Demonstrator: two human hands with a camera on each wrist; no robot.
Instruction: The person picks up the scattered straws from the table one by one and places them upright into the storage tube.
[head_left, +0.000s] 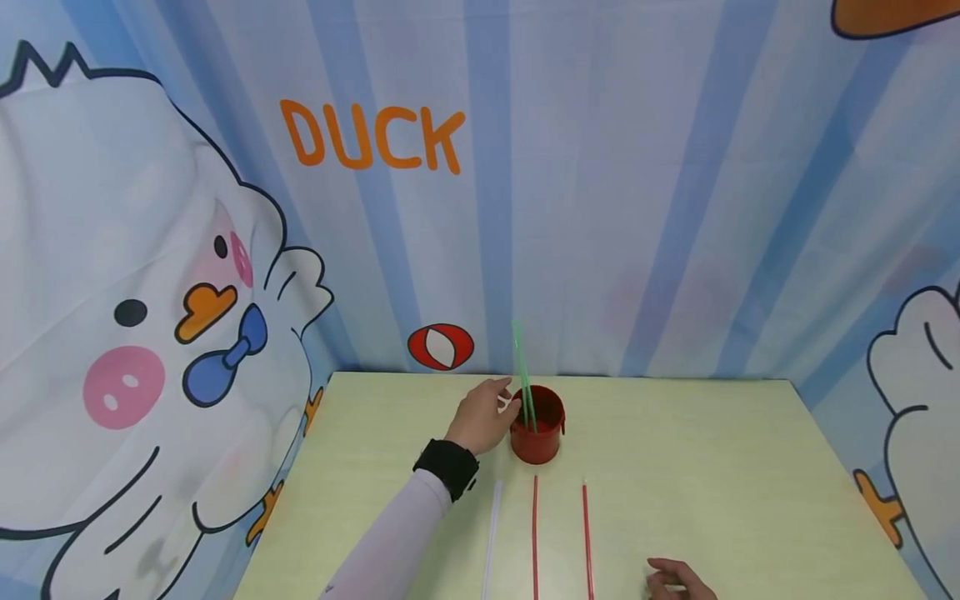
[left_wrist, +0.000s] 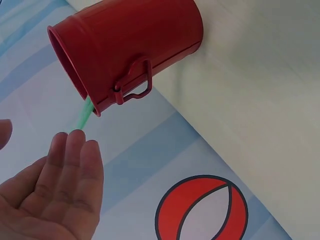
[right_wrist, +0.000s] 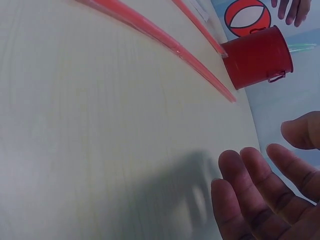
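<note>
A red metal bucket [head_left: 536, 442] with small side handles stands upright toward the back of the table. Thin green straws [head_left: 523, 375] lean inside it and stick out above the rim. My left hand [head_left: 482, 416] is at the bucket's left side, fingers extended near the rim and holding nothing; the left wrist view shows its palm [left_wrist: 60, 200] below the bucket's mouth. On the table in front lie two red straws [head_left: 535, 533] and a pale whitish straw [head_left: 492, 537]. Off to their right, my right hand [head_left: 677, 579] hovers with loosely bent fingers and nothing in it.
The pale yellow table [head_left: 697, 467] ends at a blue striped curtain [head_left: 585, 208] with duck drawings and orange lettering. A black band [head_left: 447, 467] sits round the left wrist.
</note>
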